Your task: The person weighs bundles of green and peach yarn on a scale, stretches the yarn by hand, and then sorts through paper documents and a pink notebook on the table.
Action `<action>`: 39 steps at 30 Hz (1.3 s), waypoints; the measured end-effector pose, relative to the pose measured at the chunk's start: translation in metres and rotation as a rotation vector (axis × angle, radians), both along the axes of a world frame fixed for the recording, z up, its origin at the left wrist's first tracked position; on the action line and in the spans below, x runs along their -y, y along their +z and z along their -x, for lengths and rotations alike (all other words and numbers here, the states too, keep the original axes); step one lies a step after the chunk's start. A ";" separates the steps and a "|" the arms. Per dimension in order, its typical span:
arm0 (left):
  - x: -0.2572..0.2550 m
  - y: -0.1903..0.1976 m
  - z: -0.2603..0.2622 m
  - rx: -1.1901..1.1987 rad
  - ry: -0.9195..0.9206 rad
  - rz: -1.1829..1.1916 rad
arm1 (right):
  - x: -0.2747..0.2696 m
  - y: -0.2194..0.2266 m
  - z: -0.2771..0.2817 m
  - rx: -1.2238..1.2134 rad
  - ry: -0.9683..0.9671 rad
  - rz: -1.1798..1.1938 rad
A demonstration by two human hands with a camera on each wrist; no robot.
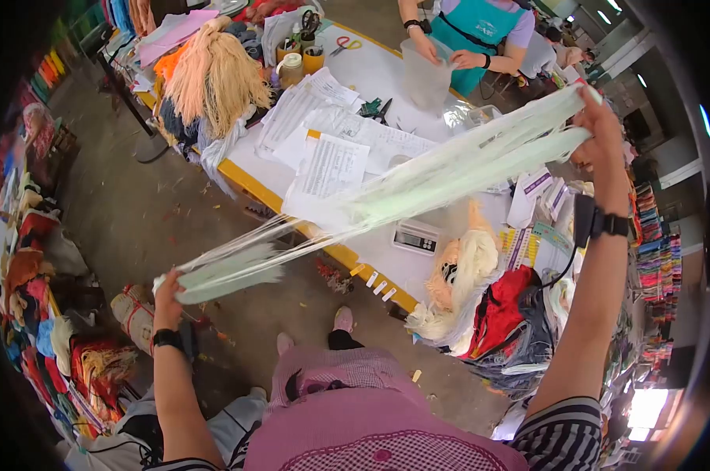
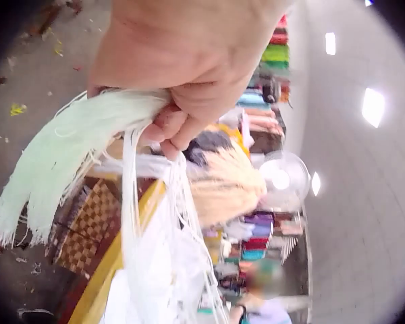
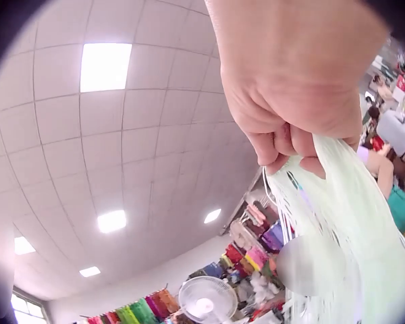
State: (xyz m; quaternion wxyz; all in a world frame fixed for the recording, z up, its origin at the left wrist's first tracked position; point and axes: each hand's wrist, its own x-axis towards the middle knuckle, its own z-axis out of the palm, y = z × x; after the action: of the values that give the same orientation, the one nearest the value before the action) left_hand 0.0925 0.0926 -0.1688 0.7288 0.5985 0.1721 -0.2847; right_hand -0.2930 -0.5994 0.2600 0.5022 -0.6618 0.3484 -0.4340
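Observation:
A long hank of pale green yarn (image 1: 449, 169) is stretched between my two hands, slanting across the head view over the table. My left hand (image 1: 167, 298) grips its lower end, low and left of the table edge. In the left wrist view, a cut-looking tail of yarn (image 2: 61, 158) hangs out of that fist, and thin strands run off beside it. Raised high at the right, my right hand (image 1: 600, 129) grips the other end. The fingers (image 3: 290, 145) curl round the yarn in the right wrist view, and the thick bundle drops below them.
Papers (image 1: 331, 169), a digital scale (image 1: 416, 238) and scissors (image 1: 385, 111) lie on the white table (image 1: 363, 67) with a yellow edge. Peach yarn (image 1: 217, 78) is heaped at its left end, mixed yarn (image 1: 480, 275) at its right. Across it, a person in a teal apron (image 1: 472, 39) handles a clear bag.

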 end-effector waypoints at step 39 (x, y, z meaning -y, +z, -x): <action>0.011 0.078 0.075 -0.080 -0.158 0.282 | 0.036 -0.184 -0.017 -0.633 -0.118 0.418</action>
State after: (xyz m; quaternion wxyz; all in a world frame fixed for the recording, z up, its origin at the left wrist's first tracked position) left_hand 0.0174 0.0821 -0.0908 0.7734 0.4902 0.1116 -0.3862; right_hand -0.2763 -0.6356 0.0765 0.1982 -0.8301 0.4275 -0.2981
